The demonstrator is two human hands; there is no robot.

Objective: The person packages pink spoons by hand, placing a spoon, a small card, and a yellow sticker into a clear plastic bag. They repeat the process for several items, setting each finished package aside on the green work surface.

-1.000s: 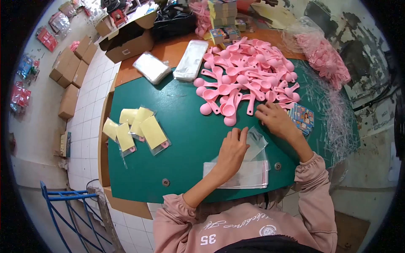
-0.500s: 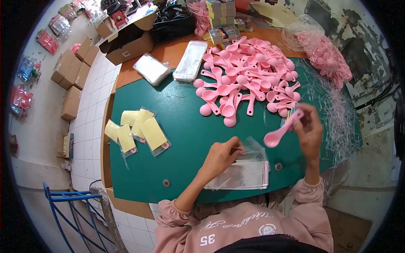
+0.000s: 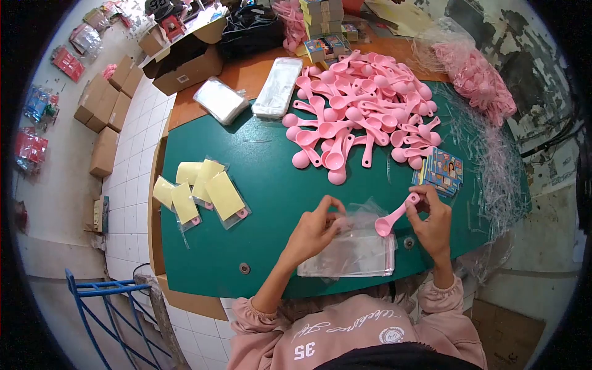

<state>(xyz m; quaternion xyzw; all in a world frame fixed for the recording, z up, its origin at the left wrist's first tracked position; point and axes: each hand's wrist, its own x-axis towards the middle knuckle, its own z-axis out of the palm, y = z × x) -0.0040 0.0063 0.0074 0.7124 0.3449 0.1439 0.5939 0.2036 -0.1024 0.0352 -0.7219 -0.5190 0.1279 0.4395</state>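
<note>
A pink spoon [image 3: 394,216] is held just above the near edge of a green table [image 3: 265,185], tilted with its round bowl pointing down and to the left and its handle up to the right. The right hand [image 3: 431,225] grips the handle end, thumb and fingers closed around it. The spoon's bowl sits at the mouth of a clear bag [image 3: 354,223], which the left hand [image 3: 314,231] pinches between thumb and fingertips, lifting its top edge. Under the bag lies a flat stack of clear bags [image 3: 357,259] near the table edge. Just beyond the right hand rests a small stack of picture cards [image 3: 444,169]. Further back, a large pile of pink spoons [image 3: 364,111] covers the far side of the table. To the left, well apart from the hands, lie several filled packets with yellow cards [image 3: 197,188]. Behind them sit two packs of clear sleeves [image 3: 279,86] and an open cardboard box [image 3: 185,65]. At the far right is a plastic sack of pink spoons [image 3: 475,77]
</note>
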